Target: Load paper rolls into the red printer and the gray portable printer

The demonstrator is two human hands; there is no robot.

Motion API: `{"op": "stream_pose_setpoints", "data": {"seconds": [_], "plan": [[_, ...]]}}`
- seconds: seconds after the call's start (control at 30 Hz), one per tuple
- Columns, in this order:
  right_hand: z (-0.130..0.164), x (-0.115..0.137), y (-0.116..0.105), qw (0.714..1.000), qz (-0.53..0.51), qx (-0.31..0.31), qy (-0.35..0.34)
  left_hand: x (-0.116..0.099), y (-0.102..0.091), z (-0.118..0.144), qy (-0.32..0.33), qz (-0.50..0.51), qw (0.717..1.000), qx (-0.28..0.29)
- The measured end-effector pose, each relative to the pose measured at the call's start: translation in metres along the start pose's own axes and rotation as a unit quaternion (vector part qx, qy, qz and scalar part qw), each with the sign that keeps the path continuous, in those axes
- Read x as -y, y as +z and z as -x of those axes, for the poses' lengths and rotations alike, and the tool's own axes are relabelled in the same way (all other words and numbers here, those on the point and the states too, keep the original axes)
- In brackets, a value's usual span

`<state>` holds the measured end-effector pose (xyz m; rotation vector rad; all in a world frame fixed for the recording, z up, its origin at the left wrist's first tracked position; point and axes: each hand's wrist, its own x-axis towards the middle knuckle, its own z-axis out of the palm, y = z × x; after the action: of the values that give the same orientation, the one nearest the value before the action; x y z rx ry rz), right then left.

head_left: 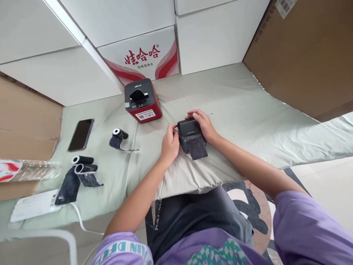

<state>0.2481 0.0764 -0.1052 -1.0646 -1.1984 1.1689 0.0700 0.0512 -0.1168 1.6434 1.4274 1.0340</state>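
A pale green padded mat (245, 107) covers the floor, walled in by white boxes (219, 34) and brown cardboard (307, 54). Near its front edge sits a small black printer (190, 132) with a dark strip (197, 149) hanging from it; the left hand (169, 144) grips its left side, the right hand (203, 124) curls over its top. Behind stands a red printer (142, 101); to the left lie a phone (81, 134) and dark rolls (83, 166)

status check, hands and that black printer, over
Left hand and right hand both gripping the small black printer. Dark strip hanging out its front. Red printer behind, apart; nothing in the way.
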Motion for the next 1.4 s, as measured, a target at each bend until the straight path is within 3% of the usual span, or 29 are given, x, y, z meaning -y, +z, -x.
{"op": "stream_pose_setpoints", "data": {"seconds": [0.23, 0.37, 0.63, 0.73, 0.83, 0.93, 1.07, 1.27, 1.4], "plan": [[0.007, 0.006, 0.002, 1.000, 0.024, 0.003, -0.005, -0.001, -0.012, 0.026, 0.063, -0.058, 0.996, -0.019], [0.007, -0.001, 0.000, 0.999, 0.029, 0.015, 0.007, 0.002, -0.023, 0.040, 0.114, -0.093, 0.989, 0.015], [-0.001, -0.009, -0.005, 1.000, -0.004, -0.007, 0.001, 0.007, -0.026, 0.032, 0.124, -0.158, 0.976, 0.086], [-0.004, -0.012, -0.008, 1.000, -0.005, -0.006, -0.005, 0.006, -0.023, 0.032, 0.120, -0.153, 0.979, 0.070], [-0.005, -0.014, -0.009, 1.000, 0.010, -0.006, -0.002, 0.002, -0.023, 0.032, 0.117, -0.109, 0.987, 0.010], [-0.005, -0.015, -0.009, 1.000, 0.018, -0.006, -0.002, -0.002, -0.026, 0.030, 0.170, -0.094, 0.980, -0.032], [-0.004, -0.014, -0.009, 1.000, 0.019, -0.003, -0.004, -0.004, -0.030, 0.015, 0.215, -0.106, 0.971, 0.001], [-0.009, -0.022, -0.010, 1.000, 0.000, -0.022, -0.014, -0.020, -0.034, -0.031, 0.165, -0.080, 0.982, 0.032], [-0.011, -0.025, -0.009, 1.000, -0.009, -0.026, -0.005, -0.045, -0.035, -0.046, 0.188, -0.177, 0.963, 0.075]]}}
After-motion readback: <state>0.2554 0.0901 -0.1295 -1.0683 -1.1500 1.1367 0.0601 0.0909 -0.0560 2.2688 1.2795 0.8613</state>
